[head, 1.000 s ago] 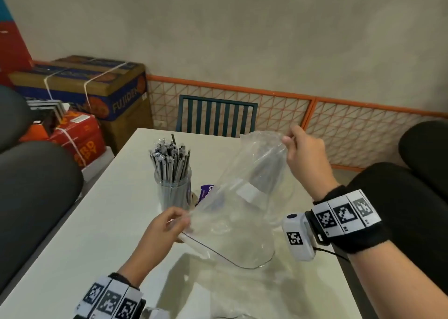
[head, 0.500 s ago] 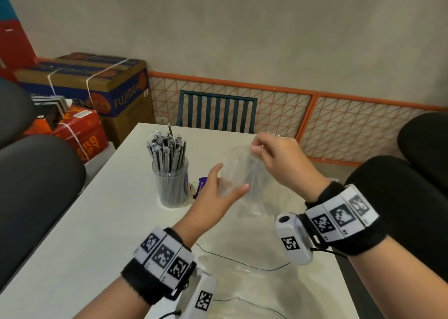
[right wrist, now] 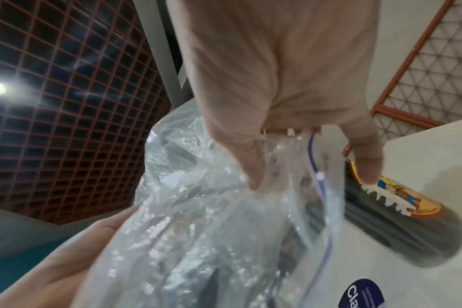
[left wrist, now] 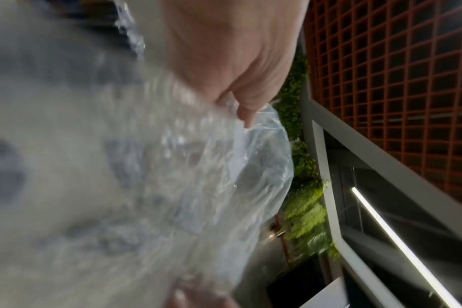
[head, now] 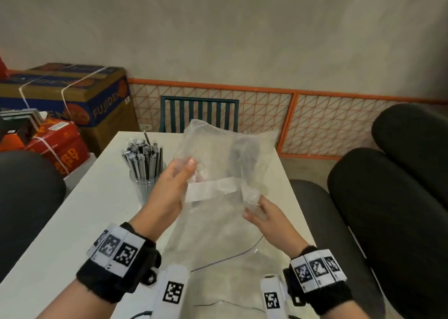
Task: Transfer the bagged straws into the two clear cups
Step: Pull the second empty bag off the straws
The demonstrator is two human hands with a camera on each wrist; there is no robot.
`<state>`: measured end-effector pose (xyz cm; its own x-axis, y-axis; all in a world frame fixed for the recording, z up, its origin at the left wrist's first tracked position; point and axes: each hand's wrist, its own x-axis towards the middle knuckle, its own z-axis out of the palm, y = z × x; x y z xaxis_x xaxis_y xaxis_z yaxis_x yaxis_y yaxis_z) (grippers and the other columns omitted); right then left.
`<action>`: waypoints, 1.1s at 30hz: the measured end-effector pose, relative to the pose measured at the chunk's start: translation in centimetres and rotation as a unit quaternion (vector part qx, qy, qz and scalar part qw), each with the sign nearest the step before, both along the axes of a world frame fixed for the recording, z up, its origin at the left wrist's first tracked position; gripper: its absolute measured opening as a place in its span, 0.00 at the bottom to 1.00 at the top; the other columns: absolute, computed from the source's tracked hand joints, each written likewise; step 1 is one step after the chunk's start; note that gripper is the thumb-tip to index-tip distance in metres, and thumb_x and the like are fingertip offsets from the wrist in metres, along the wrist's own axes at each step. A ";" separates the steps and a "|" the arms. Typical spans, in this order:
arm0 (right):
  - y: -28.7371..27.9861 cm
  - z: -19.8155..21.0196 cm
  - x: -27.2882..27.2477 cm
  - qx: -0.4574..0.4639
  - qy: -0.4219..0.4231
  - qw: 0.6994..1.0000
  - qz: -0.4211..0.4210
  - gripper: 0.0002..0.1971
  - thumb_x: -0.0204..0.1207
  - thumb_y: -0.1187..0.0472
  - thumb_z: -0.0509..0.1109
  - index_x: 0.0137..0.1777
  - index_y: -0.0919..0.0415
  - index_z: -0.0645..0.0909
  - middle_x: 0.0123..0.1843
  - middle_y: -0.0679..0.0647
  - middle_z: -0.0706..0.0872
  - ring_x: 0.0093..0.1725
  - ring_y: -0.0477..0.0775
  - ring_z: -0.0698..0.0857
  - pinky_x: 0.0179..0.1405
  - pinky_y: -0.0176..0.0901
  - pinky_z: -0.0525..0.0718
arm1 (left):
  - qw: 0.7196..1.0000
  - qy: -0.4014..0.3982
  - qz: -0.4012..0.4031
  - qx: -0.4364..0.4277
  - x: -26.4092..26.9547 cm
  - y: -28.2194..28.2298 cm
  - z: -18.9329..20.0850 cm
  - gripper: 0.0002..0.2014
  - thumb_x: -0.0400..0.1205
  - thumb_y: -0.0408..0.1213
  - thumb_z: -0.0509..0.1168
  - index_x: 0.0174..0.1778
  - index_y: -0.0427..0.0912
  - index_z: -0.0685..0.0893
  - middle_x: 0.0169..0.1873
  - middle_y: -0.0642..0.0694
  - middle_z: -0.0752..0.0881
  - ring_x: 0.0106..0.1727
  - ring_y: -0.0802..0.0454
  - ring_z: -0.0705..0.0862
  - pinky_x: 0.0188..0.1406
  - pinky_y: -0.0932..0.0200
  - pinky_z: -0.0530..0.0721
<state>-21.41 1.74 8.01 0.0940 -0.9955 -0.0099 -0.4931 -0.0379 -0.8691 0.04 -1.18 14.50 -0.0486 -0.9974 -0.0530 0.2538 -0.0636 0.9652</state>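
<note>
A crumpled clear plastic bag (head: 213,153) with a white label strip hangs above the white table (head: 72,221). My left hand (head: 169,190) grips its left side, thumb on the front. My right hand (head: 266,219) pinches its lower right edge. The wrist views show the bag (left wrist: 198,166) (right wrist: 198,208) up close under each hand (left wrist: 224,52) (right wrist: 277,83). A clear cup (head: 143,187) packed with wrapped dark straws (head: 143,158) stands left of the left hand. A straw-filled cup (right wrist: 398,220) with a colourful sticker shows past my right fingers. A dim dark shape shows through the bag; what it is I cannot tell.
Another clear zip bag (head: 218,253) lies flat on the table under my hands. Dark padded chairs flank the table on the left (head: 24,197) and right (head: 388,221). A teal chair (head: 198,112) stands at the far end, cardboard boxes (head: 72,95) at back left.
My left hand, open and reaching half a second ago, now grips the bag's left side. My right hand has dropped from the bag's top to its lower right edge, and the bag is spread wider.
</note>
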 end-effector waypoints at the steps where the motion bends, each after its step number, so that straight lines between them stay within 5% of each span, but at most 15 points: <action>1: -0.1 0.1 0.1 -0.016 0.016 1.000 -0.002 0.17 0.79 0.61 0.68 0.67 0.57 0.76 0.57 0.47 0.85 0.57 0.45 0.83 0.49 0.22 0.75 | 0.997 -0.070 0.035 -0.021 0.8 -0.1 -0.3 0.21 0.81 0.42 0.63 0.69 0.41 0.73 0.65 0.38 0.80 0.64 0.42 0.81 0.66 0.40 0.78; 3: -0.3 0.7 -0.2 -0.058 0.061 0.996 -0.005 0.16 0.80 0.63 0.66 0.67 0.57 0.76 0.51 0.48 0.86 0.48 0.47 0.84 0.46 0.28 0.78 | 0.942 -0.279 0.162 -0.096 2.2 -0.2 -0.4 0.33 0.76 0.45 0.70 0.74 0.46 0.64 0.72 0.39 0.69 0.72 0.43 0.71 0.72 0.40 0.72; 5: -0.3 1.0 -0.4 -0.097 0.127 0.987 0.005 0.11 0.79 0.67 0.65 0.60 0.58 0.78 0.48 0.52 0.88 0.48 0.54 0.85 0.49 0.44 0.81 | 0.845 -0.442 0.218 -0.208 2.7 0.3 0.7 0.49 0.67 0.56 0.74 0.79 0.45 0.55 0.77 0.38 0.58 0.78 0.43 0.58 0.79 0.36 0.56; 7: -0.2 1.5 -0.3 -0.118 0.198 0.973 0.021 0.04 0.78 0.67 0.65 0.48 0.57 0.74 0.43 0.51 0.85 0.45 0.57 0.82 0.44 0.50 0.79 | 0.771 -0.529 0.188 -0.300 1.9 0.9 2.2 0.57 0.62 0.71 0.65 0.82 0.48 0.47 0.81 0.42 0.50 0.82 0.45 0.48 0.75 0.33 0.38; 9: 0.0 2.1 0.1 -0.137 0.240 0.960 0.036 0.07 0.77 0.67 0.64 0.45 0.54 0.72 0.43 0.49 0.80 0.44 0.54 0.78 0.42 0.51 0.77 | 0.752 -0.583 0.107 -0.289 0.4 0.9 4.1 0.58 0.60 0.79 0.54 0.82 0.52 0.43 0.82 0.47 0.49 0.83 0.48 0.45 0.70 0.34 0.29; 12: 0.3 3.0 0.8 -0.189 0.255 0.947 0.049 0.06 0.78 0.65 0.64 0.52 0.56 0.76 0.49 0.52 0.83 0.50 0.55 0.79 0.40 0.48 0.75 | 0.759 -0.630 -0.007 -0.167 -0.9 -1.2 5.4 0.41 0.72 0.69 0.58 0.78 0.51 0.62 0.73 0.49 0.73 0.77 0.48 0.67 0.76 0.34 0.38; 14: 0.5 3.1 0.7 -0.187 0.225 0.956 0.032 0.06 0.78 0.59 0.68 0.52 0.58 0.77 0.45 0.55 0.85 0.45 0.56 0.81 0.39 0.49 0.75 | 0.813 -0.560 -0.012 -0.158 -0.5 -2.4 6.0 0.10 0.82 0.49 0.60 0.54 0.52 0.80 0.46 0.52 0.87 0.53 0.53 0.82 0.74 0.34 0.67; 15: 0.5 2.9 0.4 -0.169 0.191 0.967 0.007 0.09 0.76 0.56 0.71 0.49 0.60 0.77 0.40 0.58 0.86 0.39 0.56 0.80 0.38 0.48 0.75 | 0.835 -0.524 0.011 -0.167 0.1 -2.8 6.2 0.05 0.83 0.43 0.59 0.45 0.52 0.80 0.36 0.53 0.84 0.43 0.56 0.83 0.65 0.40 0.77; 17: 0.6 2.3 -0.4 -0.126 0.073 0.988 -0.052 0.13 0.72 0.53 0.75 0.36 0.59 0.75 0.26 0.61 0.78 0.27 0.52 0.72 0.29 0.43 0.71 | 0.853 -0.485 0.056 -0.186 1.2 -3.4 6.5 0.07 0.83 0.41 0.59 0.44 0.46 0.82 0.31 0.50 0.82 0.32 0.55 0.81 0.49 0.50 0.84; 20: 1.4 0.6 -1.4 -0.032 -0.036 0.998 -0.036 0.20 0.75 0.54 0.71 0.23 0.51 0.70 0.21 0.49 0.67 0.23 0.47 0.65 0.26 0.39 0.66 | 0.855 -0.466 0.094 -0.206 1.9 -3.5 6.7 0.10 0.81 0.45 0.63 0.48 0.44 0.85 0.36 0.46 0.86 0.28 0.47 0.83 0.33 0.53 0.83; 24: 1.6 -0.2 -3.2 0.052 -0.003 0.998 0.035 0.25 0.73 0.41 0.62 0.34 0.67 0.77 0.33 0.50 0.79 0.33 0.45 0.76 0.39 0.33 0.74 | 0.877 -0.440 0.052 -0.185 1.5 -3.0 6.2 0.04 0.77 0.46 0.67 0.39 0.53 0.80 0.33 0.53 0.81 0.30 0.52 0.78 0.28 0.55 0.80; 27: 0.8 0.9 -2.8 0.025 0.034 0.996 0.073 0.17 0.71 0.44 0.70 0.56 0.51 0.80 0.54 0.38 0.84 0.57 0.34 0.80 0.53 0.21 0.73 | 0.877 -0.452 -0.021 -0.163 0.0 -2.4 6.0 0.16 0.76 0.46 0.69 0.59 0.49 0.80 0.49 0.57 0.79 0.30 0.57 0.75 0.28 0.58 0.80; 28: 0.4 1.4 -1.8 0.010 0.028 0.996 0.083 0.17 0.73 0.47 0.71 0.58 0.50 0.78 0.55 0.38 0.84 0.59 0.36 0.81 0.57 0.24 0.76 | 0.877 -0.450 -0.030 -0.166 -0.7 -2.2 5.9 0.21 0.75 0.45 0.69 0.63 0.44 0.79 0.52 0.54 0.80 0.32 0.53 0.78 0.27 0.57 0.81; 31: -0.5 2.4 0.9 -0.051 -0.032 0.996 0.069 0.11 0.80 0.56 0.65 0.48 0.66 0.78 0.44 0.55 0.89 0.45 0.59 0.89 0.51 0.53 0.85 | 0.882 -0.427 -0.058 -0.189 -1.1 -2.2 6.0 0.16 0.70 0.49 0.71 0.49 0.48 0.78 0.40 0.52 0.81 0.29 0.53 0.77 0.20 0.67 0.76; 33: -0.7 3.1 0.7 -0.069 -0.089 0.993 0.024 0.10 0.83 0.61 0.61 0.41 0.64 0.76 0.34 0.52 0.88 0.31 0.56 0.88 0.35 0.49 0.87 | 0.842 -0.505 -0.133 -0.132 1.0 -2.6 5.8 0.26 0.63 0.58 0.72 0.54 0.52 0.76 0.44 0.56 0.81 0.37 0.56 0.81 0.32 0.68 0.80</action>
